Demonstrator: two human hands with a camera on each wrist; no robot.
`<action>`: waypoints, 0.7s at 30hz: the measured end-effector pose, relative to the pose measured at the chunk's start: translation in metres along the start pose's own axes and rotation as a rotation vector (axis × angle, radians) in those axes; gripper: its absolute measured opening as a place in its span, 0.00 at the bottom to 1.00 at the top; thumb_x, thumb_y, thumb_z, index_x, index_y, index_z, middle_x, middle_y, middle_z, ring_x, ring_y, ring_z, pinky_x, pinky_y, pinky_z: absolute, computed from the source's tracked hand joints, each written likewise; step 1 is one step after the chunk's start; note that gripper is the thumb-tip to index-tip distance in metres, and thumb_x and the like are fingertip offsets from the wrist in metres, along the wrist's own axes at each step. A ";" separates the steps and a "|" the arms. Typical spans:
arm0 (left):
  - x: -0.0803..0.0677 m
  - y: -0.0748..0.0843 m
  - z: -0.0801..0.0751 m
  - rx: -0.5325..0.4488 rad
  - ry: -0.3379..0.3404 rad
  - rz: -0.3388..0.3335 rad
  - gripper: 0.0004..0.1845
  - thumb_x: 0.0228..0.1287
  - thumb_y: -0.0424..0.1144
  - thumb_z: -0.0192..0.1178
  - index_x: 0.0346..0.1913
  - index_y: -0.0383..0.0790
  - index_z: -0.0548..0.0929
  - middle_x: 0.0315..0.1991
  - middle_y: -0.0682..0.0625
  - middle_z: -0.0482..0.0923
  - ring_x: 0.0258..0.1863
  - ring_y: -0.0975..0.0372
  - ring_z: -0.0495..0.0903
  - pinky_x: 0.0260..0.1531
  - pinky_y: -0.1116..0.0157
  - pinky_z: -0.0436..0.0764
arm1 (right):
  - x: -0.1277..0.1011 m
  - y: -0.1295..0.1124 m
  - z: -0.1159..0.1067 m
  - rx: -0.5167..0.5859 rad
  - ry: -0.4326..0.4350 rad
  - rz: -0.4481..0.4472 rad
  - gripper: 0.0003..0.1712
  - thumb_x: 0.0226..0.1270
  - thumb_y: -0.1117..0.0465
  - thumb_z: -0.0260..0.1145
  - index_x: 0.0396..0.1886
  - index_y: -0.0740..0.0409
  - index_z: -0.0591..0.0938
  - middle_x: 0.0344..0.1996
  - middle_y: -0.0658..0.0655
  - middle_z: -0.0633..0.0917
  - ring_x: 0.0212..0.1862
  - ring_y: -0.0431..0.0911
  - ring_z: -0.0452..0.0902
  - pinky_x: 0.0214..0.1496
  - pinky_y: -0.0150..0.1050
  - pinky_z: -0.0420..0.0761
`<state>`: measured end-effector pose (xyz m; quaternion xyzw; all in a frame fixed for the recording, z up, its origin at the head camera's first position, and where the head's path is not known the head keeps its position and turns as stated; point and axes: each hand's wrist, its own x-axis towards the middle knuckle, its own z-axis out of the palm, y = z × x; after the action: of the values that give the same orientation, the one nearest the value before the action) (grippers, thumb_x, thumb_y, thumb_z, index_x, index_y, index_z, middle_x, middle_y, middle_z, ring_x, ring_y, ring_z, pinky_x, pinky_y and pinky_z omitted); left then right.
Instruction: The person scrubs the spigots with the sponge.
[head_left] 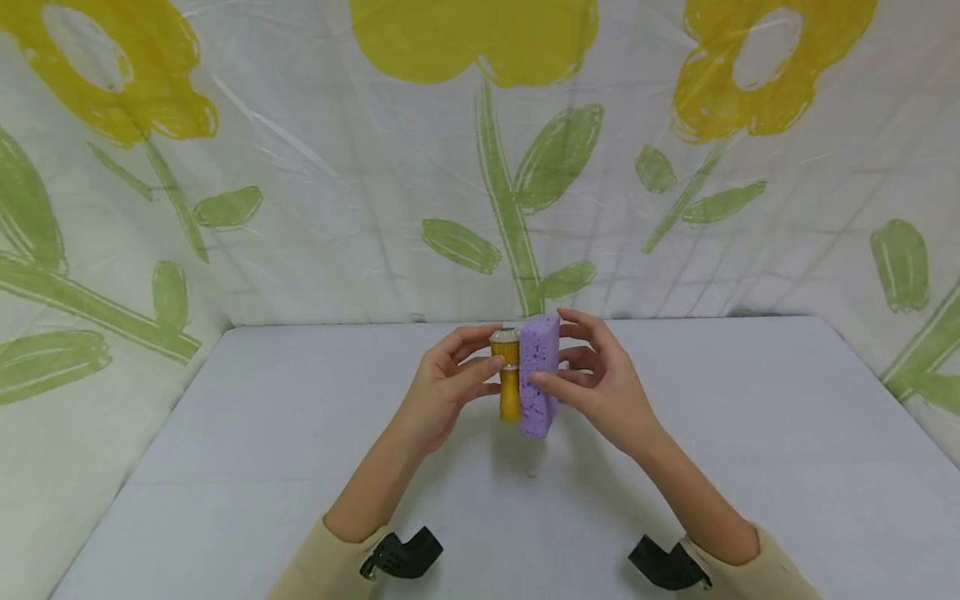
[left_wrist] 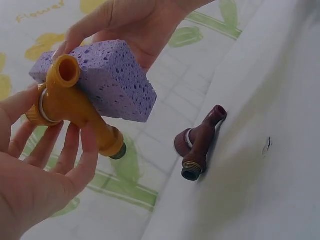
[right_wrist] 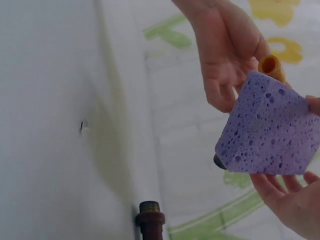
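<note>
My left hand [head_left: 442, 387] grips a yellow plastic tap [head_left: 510, 392] by its ribbed knob, thumb on one side and fingers on the other. The tap's open round mouth and dark threaded end show in the left wrist view. In my right hand [head_left: 611, 387] is a purple sponge [head_left: 538, 375], a thick block with many pores, pinched between thumb and fingers. Its flat face lies up against the tap, and both are held above the table. A dark red tap [left_wrist: 202, 142] of similar shape lies on the table near its far edge; the head view hides it behind the hands.
The white table [head_left: 300, 483] spreads below and to both sides of my hands. Behind it hangs a pale sheet [head_left: 337, 208] with printed yellow flowers and green stems. Black wrist mounts [head_left: 408, 554] are fixed at my sleeves.
</note>
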<state>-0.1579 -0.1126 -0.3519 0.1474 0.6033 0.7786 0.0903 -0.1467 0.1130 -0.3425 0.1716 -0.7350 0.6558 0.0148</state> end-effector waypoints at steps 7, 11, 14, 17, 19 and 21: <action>-0.001 0.001 0.001 0.017 -0.014 -0.052 0.31 0.71 0.22 0.61 0.76 0.35 0.70 0.61 0.41 0.75 0.53 0.58 0.85 0.46 0.61 0.90 | 0.000 -0.002 0.002 0.023 0.040 0.017 0.44 0.66 0.75 0.73 0.78 0.62 0.65 0.64 0.63 0.76 0.52 0.44 0.83 0.53 0.31 0.87; -0.002 0.002 0.002 0.011 -0.010 -0.052 0.32 0.69 0.21 0.61 0.75 0.34 0.71 0.60 0.42 0.77 0.53 0.57 0.85 0.44 0.61 0.90 | 0.001 -0.001 0.001 0.064 0.069 0.016 0.39 0.66 0.77 0.72 0.74 0.66 0.68 0.63 0.59 0.77 0.53 0.41 0.84 0.55 0.32 0.87; -0.002 0.002 0.003 0.007 -0.021 -0.054 0.32 0.68 0.20 0.62 0.75 0.33 0.72 0.60 0.42 0.78 0.53 0.57 0.86 0.43 0.61 0.91 | 0.003 0.000 0.000 0.094 0.095 0.016 0.33 0.67 0.78 0.70 0.70 0.69 0.71 0.60 0.55 0.79 0.53 0.40 0.85 0.54 0.33 0.88; -0.001 0.001 0.004 0.005 -0.034 -0.060 0.33 0.67 0.20 0.63 0.75 0.32 0.72 0.60 0.42 0.79 0.53 0.57 0.86 0.42 0.61 0.91 | 0.003 0.000 -0.003 0.089 0.105 0.021 0.29 0.69 0.76 0.70 0.68 0.69 0.75 0.58 0.54 0.82 0.52 0.41 0.86 0.51 0.33 0.89; -0.001 0.000 0.004 0.006 -0.033 -0.064 0.34 0.66 0.20 0.64 0.75 0.32 0.72 0.60 0.42 0.80 0.52 0.57 0.87 0.42 0.61 0.91 | 0.004 0.000 -0.005 0.060 0.090 0.026 0.27 0.71 0.73 0.70 0.68 0.67 0.76 0.60 0.56 0.83 0.51 0.41 0.86 0.50 0.34 0.89; -0.001 0.000 0.004 0.006 -0.018 -0.068 0.35 0.66 0.20 0.64 0.76 0.33 0.71 0.59 0.42 0.81 0.51 0.58 0.87 0.41 0.61 0.91 | 0.004 0.000 -0.006 0.018 0.064 0.038 0.27 0.73 0.69 0.69 0.70 0.65 0.77 0.62 0.59 0.82 0.50 0.42 0.87 0.50 0.35 0.90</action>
<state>-0.1556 -0.1093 -0.3514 0.1340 0.6093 0.7720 0.1214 -0.1518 0.1179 -0.3410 0.1365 -0.7313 0.6678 0.0243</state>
